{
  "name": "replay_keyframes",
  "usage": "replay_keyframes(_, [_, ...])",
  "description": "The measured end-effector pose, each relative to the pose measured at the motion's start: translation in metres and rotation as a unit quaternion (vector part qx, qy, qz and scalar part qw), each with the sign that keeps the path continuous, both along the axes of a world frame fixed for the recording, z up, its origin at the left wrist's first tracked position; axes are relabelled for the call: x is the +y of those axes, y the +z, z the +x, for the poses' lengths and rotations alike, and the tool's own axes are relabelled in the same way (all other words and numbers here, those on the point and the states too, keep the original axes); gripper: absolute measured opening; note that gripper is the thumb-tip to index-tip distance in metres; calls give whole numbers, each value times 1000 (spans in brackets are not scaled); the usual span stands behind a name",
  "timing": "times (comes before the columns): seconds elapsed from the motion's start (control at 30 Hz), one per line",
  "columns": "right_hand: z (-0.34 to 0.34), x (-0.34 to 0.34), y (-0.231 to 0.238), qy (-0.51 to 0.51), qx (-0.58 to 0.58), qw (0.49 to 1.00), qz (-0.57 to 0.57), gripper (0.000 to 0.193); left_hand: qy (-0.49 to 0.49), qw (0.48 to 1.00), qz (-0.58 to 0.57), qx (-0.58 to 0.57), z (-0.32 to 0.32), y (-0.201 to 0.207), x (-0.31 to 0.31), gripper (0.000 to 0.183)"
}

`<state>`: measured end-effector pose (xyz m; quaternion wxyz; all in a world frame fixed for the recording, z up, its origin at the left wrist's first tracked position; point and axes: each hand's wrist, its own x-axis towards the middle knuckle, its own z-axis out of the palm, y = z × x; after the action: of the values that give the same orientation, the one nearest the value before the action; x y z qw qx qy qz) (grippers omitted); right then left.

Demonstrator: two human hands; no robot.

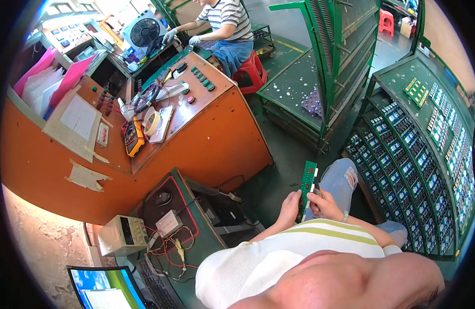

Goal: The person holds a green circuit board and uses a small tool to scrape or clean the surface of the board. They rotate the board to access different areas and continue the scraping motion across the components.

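One long green circuit board (pixel 306 188) stands upright between two hands: the left hand (pixel 289 207) grips its lower edge, the right hand (pixel 325 204) pinches it from the 3 o'clock side. At 3 o'clock, a green rack (pixel 423 154) holds rows of boards (too many to count). One orange control console (pixel 160 139) fills 10 o'clock above a green table (pixel 196 232).

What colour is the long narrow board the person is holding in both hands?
Green, with small pale parts along it. The circuit board shows in the head view, held between the left hand and right hand.
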<state>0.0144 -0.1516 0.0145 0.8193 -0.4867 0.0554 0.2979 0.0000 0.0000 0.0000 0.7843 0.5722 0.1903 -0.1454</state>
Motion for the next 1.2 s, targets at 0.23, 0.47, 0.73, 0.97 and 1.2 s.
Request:
replay_keyframes(0.23, [-1,2,13,-72,-16,997,-7,19,28,998,30,-50,1,-1,-5,22])
replay_keyframes(0.47, [-7,8,8,-109,-22,994,-4,15,44,995,38,-78,-2,3,-4,23])
replay_keyframes(0.73, [-12,6,7,-127,-21,992,16,14,23,995,44,-85,-5,6,-5,21])
replay_keyframes(0.97, [-13,4,11,-126,-15,992,14,16,10,993,47,-107,-6,1,-5,16])
replay_keyframes(1.2, [-12,1,5,-119,-20,993,21,16,8,994,42,-101,-7,1,-6,17])
